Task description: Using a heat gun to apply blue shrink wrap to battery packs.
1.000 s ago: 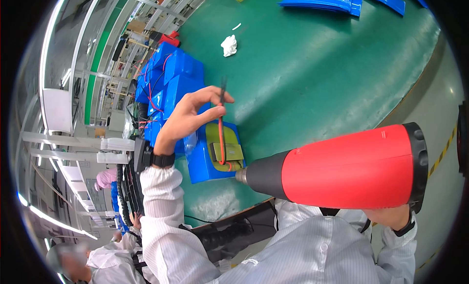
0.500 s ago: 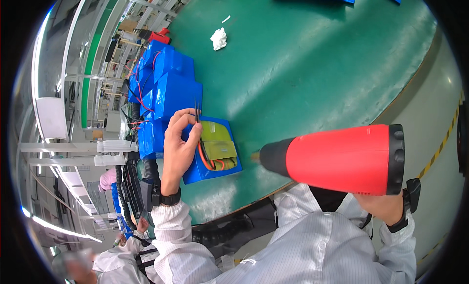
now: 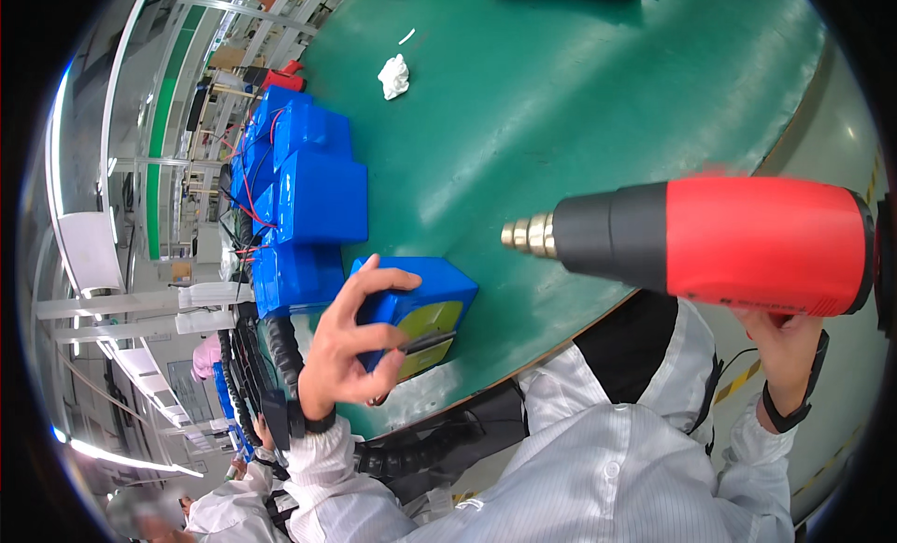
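Note:
My left hand (image 3: pixel 341 356) is at the battery pack (image 3: pixel 425 279), its thumb and a finger pinched on black wire leads (image 3: pixel 428 342). Another finger reaches over the pack's blue wrap. The pack stands tilted on the green table, its yellow-green end facing toward me and partly covered by the leads and my fingers. In my right hand (image 3: pixel 783 342) is a red and black heat gun (image 3: pixel 766 244), its handle mostly hidden beneath the body. The metal nozzle (image 3: pixel 531 235) points left, over the table and apart from the pack.
Several blue-wrapped battery packs (image 3: pixel 322 197) with red and black wires line the table's left side. Crumpled white material (image 3: pixel 394 77) lies farther back on the green table (image 3: pixel 542 104). Another red tool (image 3: pixel 285 78) is at the far left. A co-worker's white sleeve (image 3: pixel 229 501) shows at lower left.
The heat gun has moved right and slightly up, away from the pack. The pack has been tilted, its yellow-green end now facing me. My left hand has moved down with the leads.

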`<state>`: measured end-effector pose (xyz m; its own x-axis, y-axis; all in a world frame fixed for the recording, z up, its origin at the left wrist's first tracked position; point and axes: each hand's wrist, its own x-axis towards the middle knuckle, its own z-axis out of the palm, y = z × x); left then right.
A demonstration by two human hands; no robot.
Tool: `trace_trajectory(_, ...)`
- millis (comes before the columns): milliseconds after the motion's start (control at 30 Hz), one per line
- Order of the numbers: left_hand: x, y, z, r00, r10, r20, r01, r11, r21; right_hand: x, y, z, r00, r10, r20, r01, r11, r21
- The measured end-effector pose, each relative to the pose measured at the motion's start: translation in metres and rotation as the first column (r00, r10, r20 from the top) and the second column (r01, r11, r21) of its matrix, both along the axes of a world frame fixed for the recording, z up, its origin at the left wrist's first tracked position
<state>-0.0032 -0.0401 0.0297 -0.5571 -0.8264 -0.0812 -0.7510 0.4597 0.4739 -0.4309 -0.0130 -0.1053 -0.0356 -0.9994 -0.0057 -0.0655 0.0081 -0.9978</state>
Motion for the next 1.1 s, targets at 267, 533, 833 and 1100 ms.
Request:
trace_trajectory(267,-0.014,0.067,0.003,0.995,0.015,0.1,0.0,0.989,-0.151,0.008,0.002,-0.011,0.961,0.214,-0.175,-0.236,0.965,-0.117)
trace_trajectory(533,-0.019,0.09,0.016,0.999,-0.017,-0.047,0.021,0.996,0.082,0.015,0.03,-0.031,0.864,0.244,-0.441,-0.348,0.922,-0.172)
trace_trajectory(833,-0.032,0.093,0.0,0.989,-0.119,-0.084,0.142,0.913,0.383,0.018,0.085,-0.059,0.883,0.183,-0.432,-0.275,0.948,-0.16)
trace_trajectory(1100,-0.027,0.107,-0.009,0.998,-0.026,-0.056,0.032,0.994,0.106,0.03,0.099,-0.074,0.764,-0.003,-0.646,-0.28,0.899,-0.336)
